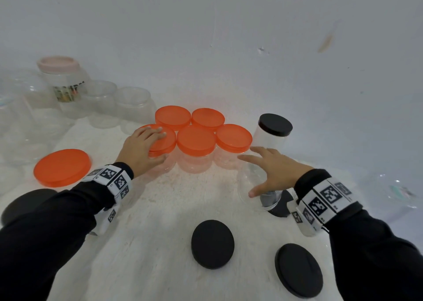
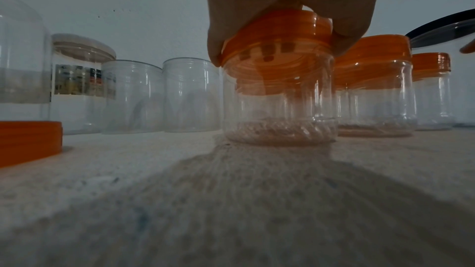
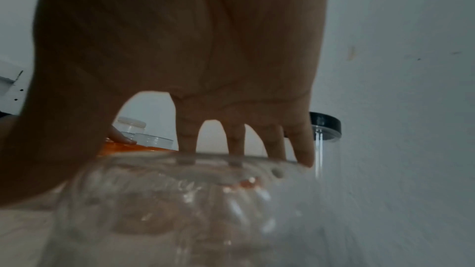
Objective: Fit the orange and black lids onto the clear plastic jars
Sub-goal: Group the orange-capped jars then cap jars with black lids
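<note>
My left hand [image 1: 161,145] lies over an orange lid [image 1: 169,141] on a clear jar [image 2: 280,105], fingers across the top and thumb on the lid's side. The left wrist view shows that lid [image 2: 277,36] sitting on the jar's neck with my left hand [image 2: 282,17] wrapped round it. My right hand [image 1: 248,174] spreads over an open clear jar [image 1: 266,201], fingertips and thumb curled on its rim. In the right wrist view this jar [image 3: 180,200] fills the lower frame under my right hand [image 3: 164,155]. Several orange-lidded jars [image 1: 196,141] stand between my hands.
A tall jar with a black lid [image 1: 274,126] stands behind my right hand. Loose black lids [image 1: 212,243] [image 1: 298,269] [image 1: 25,205] lie near me, one [image 1: 282,205] partly under the open jar. A large orange lid [image 1: 61,168] lies left. Open clear jars [image 1: 135,106] and a pink-lidded jar [image 1: 61,78] stand back left.
</note>
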`<state>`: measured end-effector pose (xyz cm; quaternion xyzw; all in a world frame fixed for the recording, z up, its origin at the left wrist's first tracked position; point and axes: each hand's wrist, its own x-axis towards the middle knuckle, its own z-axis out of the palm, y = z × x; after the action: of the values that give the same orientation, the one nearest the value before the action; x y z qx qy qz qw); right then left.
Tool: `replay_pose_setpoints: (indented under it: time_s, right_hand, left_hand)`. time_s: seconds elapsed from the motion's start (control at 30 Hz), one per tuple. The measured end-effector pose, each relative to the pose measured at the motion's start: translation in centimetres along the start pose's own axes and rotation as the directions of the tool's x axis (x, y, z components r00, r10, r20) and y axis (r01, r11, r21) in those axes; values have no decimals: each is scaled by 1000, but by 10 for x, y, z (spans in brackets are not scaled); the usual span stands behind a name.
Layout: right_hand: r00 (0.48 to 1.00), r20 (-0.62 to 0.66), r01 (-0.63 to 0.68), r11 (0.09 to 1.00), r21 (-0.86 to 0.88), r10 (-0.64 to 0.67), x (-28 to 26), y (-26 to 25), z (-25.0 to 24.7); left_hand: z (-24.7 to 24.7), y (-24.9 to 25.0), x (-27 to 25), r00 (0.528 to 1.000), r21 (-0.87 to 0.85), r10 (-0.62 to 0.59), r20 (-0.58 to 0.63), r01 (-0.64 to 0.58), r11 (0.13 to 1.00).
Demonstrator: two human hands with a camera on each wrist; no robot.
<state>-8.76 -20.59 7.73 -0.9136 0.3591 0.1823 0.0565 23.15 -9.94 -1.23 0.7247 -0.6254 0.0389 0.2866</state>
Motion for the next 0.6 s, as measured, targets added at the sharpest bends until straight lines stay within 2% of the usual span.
replay_pose_setpoints:
  time_s: [0.13,0.23,0.33,0.43,0.53,0.6]
  right_hand:
    - [1000,20,-19,1000,-22,20,-3,-6,2]
    - [999,-47,-26,1000,-6,26,-6,-13,1]
    - [988,-156,29,997,68,-18,-12,-21,-3]
    - [953,-295,134,967,217,-66,-19,-36,-14]
    - [889,-446,266,912,313,-106,-21,-57,-20]
    - [863,-491,324,877,355,-119,-18,-73,-19]
  left_hand:
    - [-1,1,0,1000,9,0,5,0,1000]
    - [-2,0,0,1000,31,8,29,-9,999]
    - [-5,-1,-2,997,53,-12,72,8,999]
    - [-15,2,-4,997,-26,-67,49,69,997]
    - [-37,-1,-10,996,-113,-84,-12,82,990]
    - [-53,-10,-17,994,-133,-108,-21,104,986]
